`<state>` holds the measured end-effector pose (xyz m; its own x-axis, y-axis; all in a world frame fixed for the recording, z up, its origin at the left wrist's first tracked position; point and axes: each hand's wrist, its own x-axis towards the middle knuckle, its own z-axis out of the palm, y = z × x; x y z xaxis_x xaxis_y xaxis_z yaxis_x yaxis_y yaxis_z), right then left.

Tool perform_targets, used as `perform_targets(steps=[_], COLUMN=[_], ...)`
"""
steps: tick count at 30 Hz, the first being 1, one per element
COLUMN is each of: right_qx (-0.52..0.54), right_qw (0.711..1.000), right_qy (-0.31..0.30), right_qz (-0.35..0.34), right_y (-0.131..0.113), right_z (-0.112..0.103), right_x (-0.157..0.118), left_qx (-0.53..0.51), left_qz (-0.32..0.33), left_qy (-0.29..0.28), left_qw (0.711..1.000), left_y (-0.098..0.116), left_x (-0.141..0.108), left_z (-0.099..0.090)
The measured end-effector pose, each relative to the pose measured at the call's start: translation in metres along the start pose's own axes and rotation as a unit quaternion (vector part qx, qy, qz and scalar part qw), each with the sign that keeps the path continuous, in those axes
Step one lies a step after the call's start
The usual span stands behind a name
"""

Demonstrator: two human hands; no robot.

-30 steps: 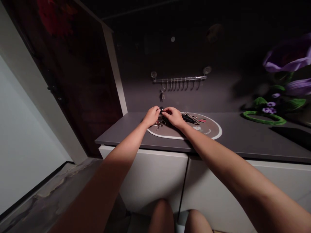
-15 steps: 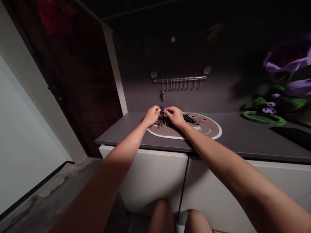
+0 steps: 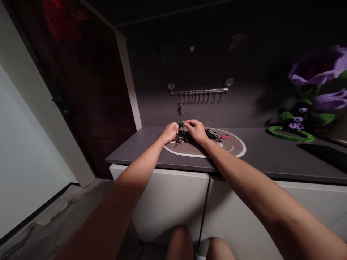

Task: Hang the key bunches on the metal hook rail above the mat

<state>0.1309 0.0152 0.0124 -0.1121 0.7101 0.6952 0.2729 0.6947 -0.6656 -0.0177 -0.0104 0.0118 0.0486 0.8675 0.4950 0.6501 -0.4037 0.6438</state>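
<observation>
My left hand [image 3: 170,132] is closed on a bunch of keys [image 3: 180,126] with a dark head, just above the mat. The fingertips of my right hand [image 3: 195,130] pinch the same bunch from the other side; its ring and finer parts are too small to make out. Below them, loose keys on a ring [image 3: 178,140] lie on the brown oval mat [image 3: 187,151] with a white border. To the right of my right hand, a pile of dark and metal keys with a red tag [image 3: 224,137] rests on the mat.
A clear rail with several hooks [image 3: 200,91] is fixed to the dark wall, and a small set of keys [image 3: 181,107] hangs from its left hook. Purple artificial flowers [image 3: 329,99] stand on the grey counter [image 3: 260,155] at right. A dark door [image 3: 89,90] is at left.
The view has tilted up slightly. The dark key bunch sits a little lower between my hands, and my right fingertips have shifted upward against it.
</observation>
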Motion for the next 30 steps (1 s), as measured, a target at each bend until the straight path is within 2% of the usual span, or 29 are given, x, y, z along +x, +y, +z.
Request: perform_targets(steps=[6,12,19,23,30], right_qx=[0.068,0.157,0.178,0.176,0.144], right_qw=[0.997,0.983,0.976,0.975,0.974], right_qy=[-0.009,-0.031,0.003,0.038,0.111], right_qz=[0.031,0.087,0.121,0.127,0.135], right_y=[0.004,0.000,-0.002,-0.006,-0.014], right_z=[0.001,0.000,0.002,0.002,0.000], right_x=[0.001,-0.001,0.003,0.025,0.081], left_qx=[0.100,0.240,0.307,0.305,0.303], left_qz=[0.044,0.064,0.074,0.084,0.073], left_qy=[-0.003,0.014,0.033,0.044,0.052], left_qw=[0.994,0.969,0.948,0.948,0.949], left_y=[-0.002,0.002,0.012,0.010,0.009], left_x=[-0.001,-0.005,-0.009,-0.008,-0.007], left_z=[0.000,-0.002,-0.004,-0.003,-0.004])
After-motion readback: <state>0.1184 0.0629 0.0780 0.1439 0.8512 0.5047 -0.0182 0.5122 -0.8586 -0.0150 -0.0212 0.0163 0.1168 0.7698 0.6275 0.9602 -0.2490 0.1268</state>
